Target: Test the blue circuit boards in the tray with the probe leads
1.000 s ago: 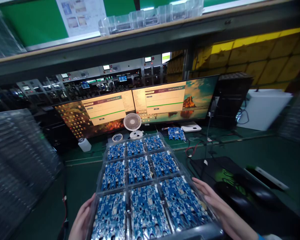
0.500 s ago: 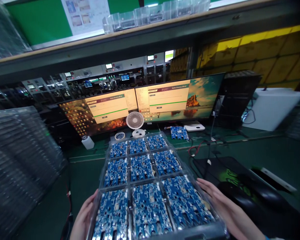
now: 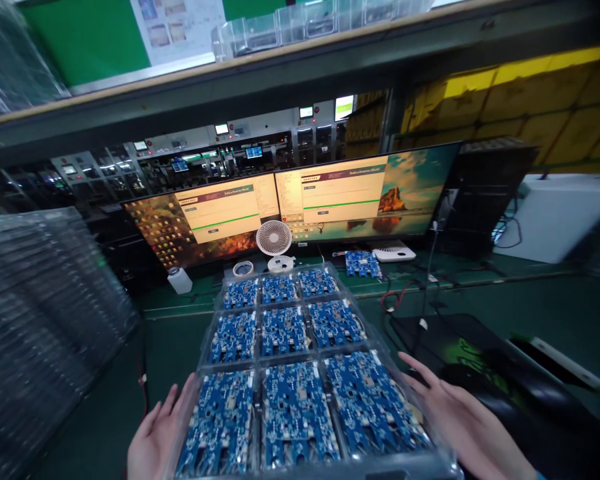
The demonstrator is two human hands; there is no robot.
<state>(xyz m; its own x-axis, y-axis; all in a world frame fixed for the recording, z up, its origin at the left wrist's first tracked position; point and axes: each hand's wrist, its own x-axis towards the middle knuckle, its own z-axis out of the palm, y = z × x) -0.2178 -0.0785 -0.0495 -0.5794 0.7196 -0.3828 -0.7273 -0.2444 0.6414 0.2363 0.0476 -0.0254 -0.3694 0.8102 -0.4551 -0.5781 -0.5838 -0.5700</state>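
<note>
Before me is a clear plastic tray [image 3: 410,463] with blue circuit boards [image 3: 300,407] in its compartments, three rows deep. My left hand [image 3: 157,430] is open at the tray's near left side, fingers stretched and apart, the tips close to the wall. On the other side my right hand [image 3: 463,417] is open too, its fingers spread and the fingertips by the right wall. Whether either hand still touches the tray I cannot tell. What lies under the tray is hidden.
Two monitors [image 3: 350,200] stand behind the tray, with a small white fan [image 3: 274,238], a tape roll [image 3: 243,269] and a loose circuit board [image 3: 363,264] before them. A tall tray stack [image 3: 45,333] is at left. A black mat [image 3: 445,333] lies right, beneath an overhead shelf [image 3: 180,83].
Both hands have loosened from the tray's sides, and their fingers have spread outward. The view has shifted slightly; the tray stays in nearly the same place.
</note>
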